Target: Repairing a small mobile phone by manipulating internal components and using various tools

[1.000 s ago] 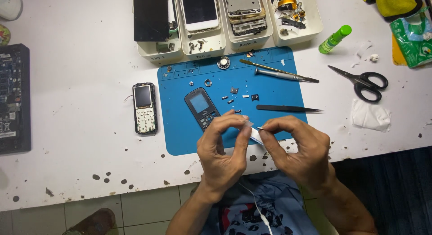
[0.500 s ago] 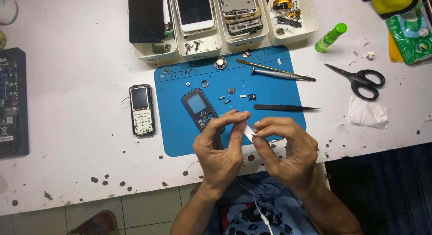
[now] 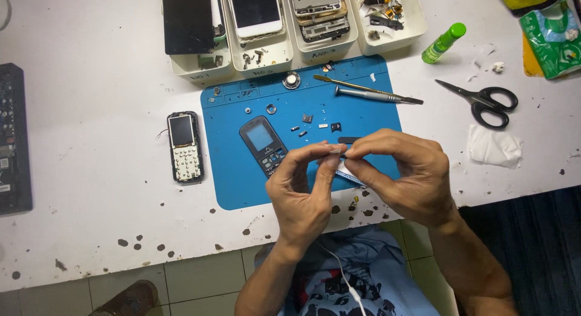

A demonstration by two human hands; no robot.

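Note:
My left hand (image 3: 302,192) and my right hand (image 3: 404,171) meet over the front edge of a blue work mat (image 3: 230,183). Their fingertips pinch one small white part (image 3: 343,168) between them, with a thin blue-handled tool (image 3: 353,179) showing just below it. A dark keypad phone front cover (image 3: 263,144) lies on the mat beside my left hand. A stripped keypad phone (image 3: 184,146) with bare board lies on the white table to the left of the mat. Small screws and parts (image 3: 305,123) are scattered on the mat behind my hands.
Several white trays (image 3: 266,55) with phones and parts line the back. A screwdriver (image 3: 375,96) and a metal pry tool (image 3: 351,85) lie at the mat's far edge. Scissors (image 3: 484,99), a tissue (image 3: 493,145), a green bottle (image 3: 443,43) stand right; a black device (image 3: 13,140) lies left.
Both hands have stayed together on the small white part, with the fingers shifting slightly. The view has drifted a little, so the table things sit higher in frame.

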